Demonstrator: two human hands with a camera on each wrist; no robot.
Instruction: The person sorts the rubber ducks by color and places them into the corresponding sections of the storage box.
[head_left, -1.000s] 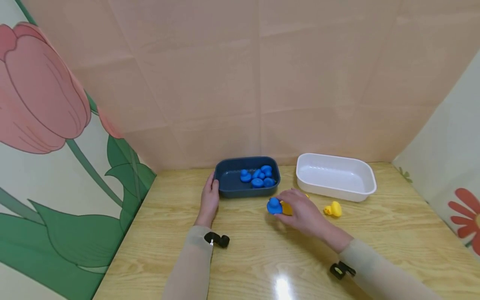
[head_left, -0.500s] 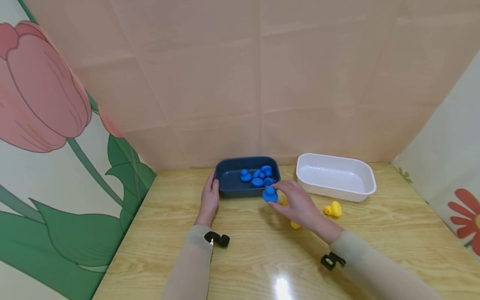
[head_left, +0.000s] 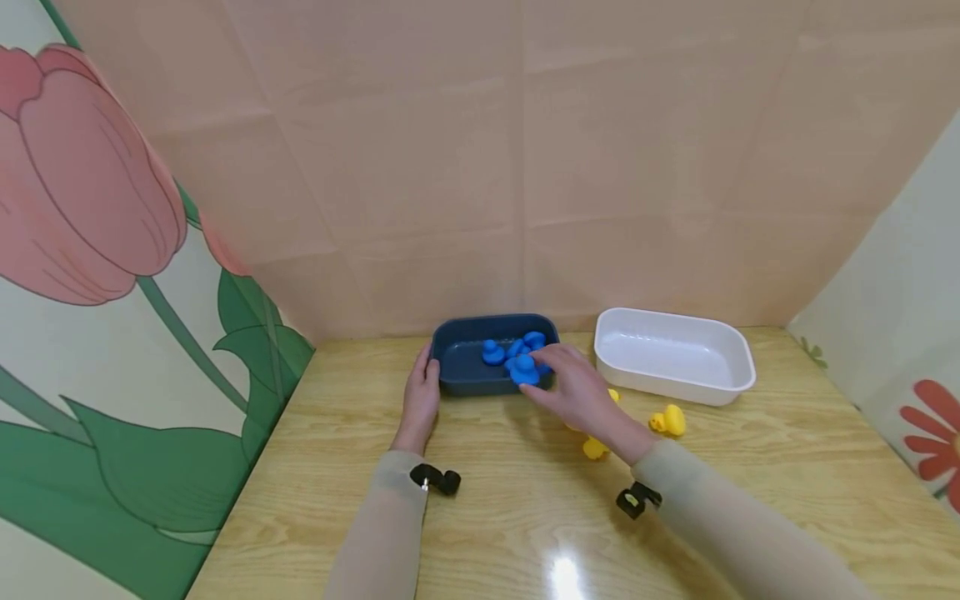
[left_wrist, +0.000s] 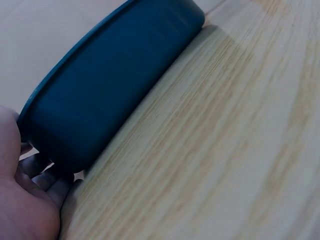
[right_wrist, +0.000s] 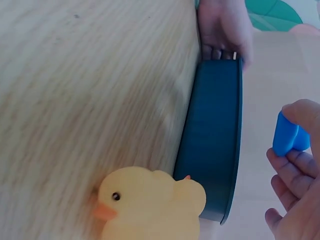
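My left hand (head_left: 421, 400) holds the left end of a dark blue bin (head_left: 472, 387), its thumb at the rim and fingers against the end wall in the right wrist view. Several small blue toys (head_left: 492, 353) lie in that bin. Between thumb and fingertips, my right hand (head_left: 576, 390) pinches another blue toy (head_left: 525, 370), a round knob on a wide base. It overlaps the bin's front rim in the head view; in the right wrist view it is above the rim. A yellow rubber duck (right_wrist: 150, 205) stands close below the right hand.
To the right of the dark bin is a white bin (head_left: 671, 379) with nothing in it. More yellow ducks (head_left: 670, 420) lie on the wooden table (head_left: 495, 500) in front of it, partly hidden by my right hand. A pinkish sheet (head_left: 517, 167) hangs behind.
My right hand has carried the blue toy left and away from me, from the table to the dark bin's front rim. Yellow ducks behind the hand came into sight. The left hand stayed put.
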